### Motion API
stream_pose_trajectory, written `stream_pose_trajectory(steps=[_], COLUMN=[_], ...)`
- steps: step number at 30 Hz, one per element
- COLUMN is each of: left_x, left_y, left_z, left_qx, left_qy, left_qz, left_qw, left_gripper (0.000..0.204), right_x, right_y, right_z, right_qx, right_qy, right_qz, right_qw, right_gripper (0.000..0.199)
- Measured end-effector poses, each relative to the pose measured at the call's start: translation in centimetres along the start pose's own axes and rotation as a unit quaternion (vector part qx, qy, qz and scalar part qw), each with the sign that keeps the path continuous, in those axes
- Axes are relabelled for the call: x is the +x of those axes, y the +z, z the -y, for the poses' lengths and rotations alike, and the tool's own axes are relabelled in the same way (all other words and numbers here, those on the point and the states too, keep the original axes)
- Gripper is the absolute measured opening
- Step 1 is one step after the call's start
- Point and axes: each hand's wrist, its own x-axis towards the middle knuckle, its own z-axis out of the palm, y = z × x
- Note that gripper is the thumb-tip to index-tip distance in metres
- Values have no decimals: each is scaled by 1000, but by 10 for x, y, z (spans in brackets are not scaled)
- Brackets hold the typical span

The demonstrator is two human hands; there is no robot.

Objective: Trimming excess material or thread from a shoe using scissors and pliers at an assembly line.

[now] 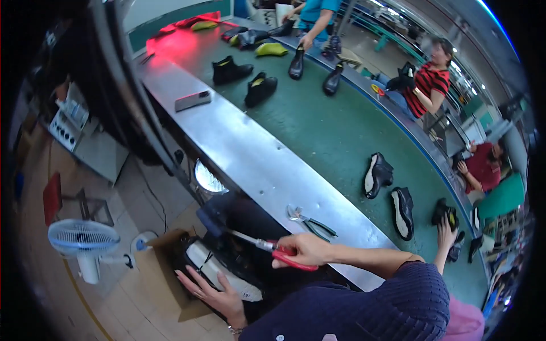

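While the left hand [213, 295] lies flat on a black shoe [219, 270] beside the cardboard box [165, 267], the right hand [304, 250] grips a red-handled hammer [256, 243].

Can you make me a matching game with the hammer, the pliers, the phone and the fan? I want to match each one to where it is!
Things:
1. hammer
2. pliers
3. phone
4. fan

Places:
A. standing on the floor, far left
B. lying on the metal bench, near the person's arm
C. held in the right hand
D. lying on the metal bench, farther up, near two black boots

Pairs: 1-C, 2-B, 3-D, 4-A
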Motion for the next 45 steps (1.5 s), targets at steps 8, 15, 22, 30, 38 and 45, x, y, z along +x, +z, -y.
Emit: stream_pose_trajectory(steps=[8, 15, 22, 30, 38, 45], left_x=[36, 28, 40, 30, 66, 161], left_y=[24, -4, -63, 11, 34, 79], left_z=[10, 0, 104, 198, -13, -32], left_qx=[103, 8, 13, 143, 46, -81], left_qy=[207, 136, -51, -171, 326, 153], left_qz=[-9, -199, -248, -51, 141, 315], left_qw=[973, 970, 967, 973, 933, 933], left_gripper=[21, 18, 32, 51, 46, 51], right_x=[28, 105, 127, 56, 17, 19], right_y=[-41, -92, -75, -21, 26, 18], right_z=[-119, -180, -197, -156, -162, -177], right_qx=[-282, -356, -302, -145, -224, -201], right_qy=[23, 12, 5, 7, 58, 14], right_qz=[-244, -282, -362, -418, -364, -322], right_qw=[927, 891, 882, 897, 902, 925], right_gripper=[45, 31, 31, 38, 53, 39])
